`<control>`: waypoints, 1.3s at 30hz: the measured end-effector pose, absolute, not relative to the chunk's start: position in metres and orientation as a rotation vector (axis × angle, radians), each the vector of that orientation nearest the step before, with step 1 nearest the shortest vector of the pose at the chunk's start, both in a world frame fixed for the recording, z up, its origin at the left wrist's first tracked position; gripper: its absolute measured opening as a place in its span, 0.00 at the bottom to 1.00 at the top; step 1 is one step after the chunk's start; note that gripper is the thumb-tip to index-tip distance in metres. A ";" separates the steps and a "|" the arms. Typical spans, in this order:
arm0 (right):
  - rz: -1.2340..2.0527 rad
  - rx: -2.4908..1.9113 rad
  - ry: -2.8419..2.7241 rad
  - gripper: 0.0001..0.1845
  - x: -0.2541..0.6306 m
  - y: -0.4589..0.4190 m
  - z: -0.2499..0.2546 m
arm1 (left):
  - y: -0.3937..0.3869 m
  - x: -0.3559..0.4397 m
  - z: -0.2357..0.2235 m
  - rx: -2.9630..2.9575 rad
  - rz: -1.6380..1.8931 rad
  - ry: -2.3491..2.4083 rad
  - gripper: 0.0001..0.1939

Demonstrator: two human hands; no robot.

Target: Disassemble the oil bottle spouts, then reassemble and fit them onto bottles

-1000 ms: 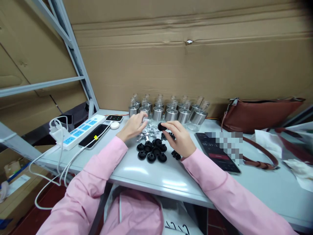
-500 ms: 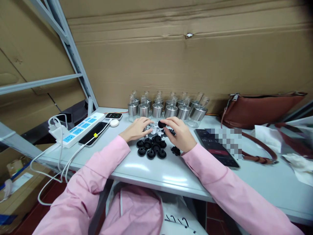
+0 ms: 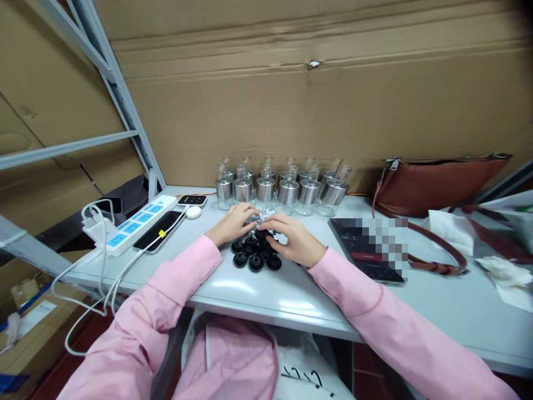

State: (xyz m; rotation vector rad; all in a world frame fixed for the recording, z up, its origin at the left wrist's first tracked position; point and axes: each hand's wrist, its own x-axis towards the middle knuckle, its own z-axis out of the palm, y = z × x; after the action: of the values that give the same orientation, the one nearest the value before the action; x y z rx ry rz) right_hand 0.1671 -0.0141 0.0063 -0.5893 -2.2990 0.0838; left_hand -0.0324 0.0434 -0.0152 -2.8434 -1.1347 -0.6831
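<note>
The right hand (image 3: pixel 296 242) is pinching a black cap (image 3: pixel 262 234) between thumb and fingers, while the left hand (image 3: pixel 233 223) is curling beside it at small pale parts (image 3: pixel 267 213), whether gripping one I cannot tell. More black caps (image 3: pixel 255 263) are crowding the bench (image 3: pixel 208 289) nearer the person, with bottles (image 3: pixel 287 192) standing behind, so any next move is calling, I'd judge, for careful fingertip control.

The black piece (image 3: pixel 262 233) in the right hand (image 3: pixel 298 242) and the black parts (image 3: pixel 255 262) just nearer look like satin plastic; the tabletop (image 3: pixel 250 294) under them is smooth and glossy. Beyond the grip, bottles (image 3: pixel 287 191) show clear glass and shiny metal bands before creased, matt cardboard (image 3: pixel 233 111). Rightward, the bag (image 3: pixel 437 186) resembles smooth leather.
</note>
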 end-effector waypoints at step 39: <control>0.089 -0.726 -2.327 0.21 0.163 -0.020 0.006 | 0.035 -0.030 -0.006 -2.836 -0.807 -1.121 0.18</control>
State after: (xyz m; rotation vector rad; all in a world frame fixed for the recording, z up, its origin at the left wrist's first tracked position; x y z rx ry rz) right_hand 0.1626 -0.0197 0.0062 -0.7263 -2.3270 0.0886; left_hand -0.0304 0.0355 -0.0058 -2.8356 -1.1209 -0.8067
